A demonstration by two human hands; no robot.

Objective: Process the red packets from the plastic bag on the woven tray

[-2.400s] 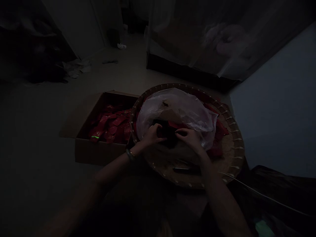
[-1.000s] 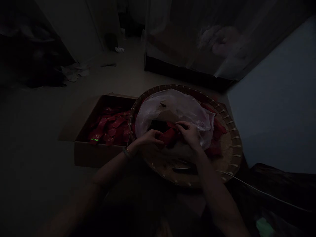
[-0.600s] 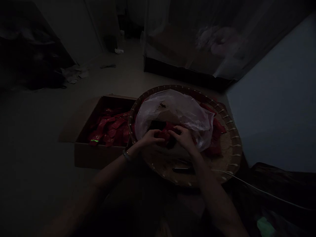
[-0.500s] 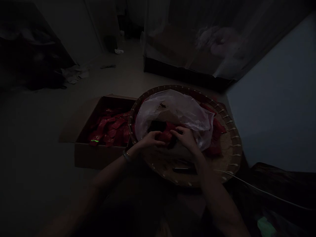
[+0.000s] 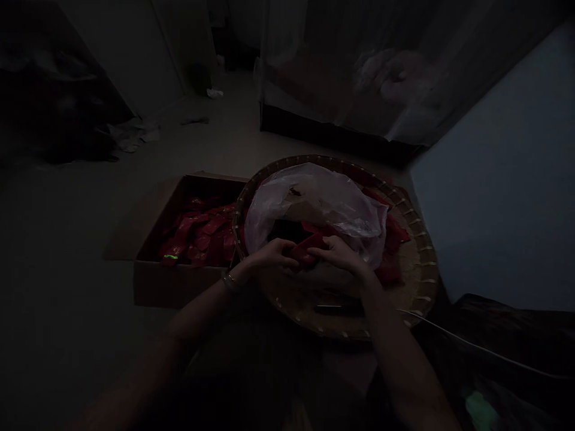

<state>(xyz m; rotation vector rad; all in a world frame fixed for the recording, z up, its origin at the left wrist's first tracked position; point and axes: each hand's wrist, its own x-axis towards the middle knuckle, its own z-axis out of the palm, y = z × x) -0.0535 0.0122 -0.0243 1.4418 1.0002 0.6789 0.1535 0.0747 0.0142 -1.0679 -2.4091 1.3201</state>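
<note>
Both hands grip a small red packet (image 5: 306,251) over a round woven basket tray (image 5: 429,263). My left hand (image 5: 275,254), with a bracelet at the wrist, pinches its left side between thumb and fingers. On the other side, my right hand (image 5: 336,254) closes on the packet's right part. Behind the hands lies an open clear plastic bag (image 5: 314,185) with dark contents that I cannot make out in the dim light. More red packets (image 5: 390,266) lie on the tray to the right of the bag.
An open cardboard box (image 5: 175,286) full of red packets stands left of the tray. A dark, thin tool (image 5: 339,309) lies at the tray's near side. A white cable (image 5: 471,344) runs off to the right. Beyond are a netted bed (image 5: 341,90) and a pale wall (image 5: 503,179).
My right hand has turned and shifted its hold, its fingers now lying lower along the red packet. The packet shows flatter and more tilted. My left hand stays nearly in place.
</note>
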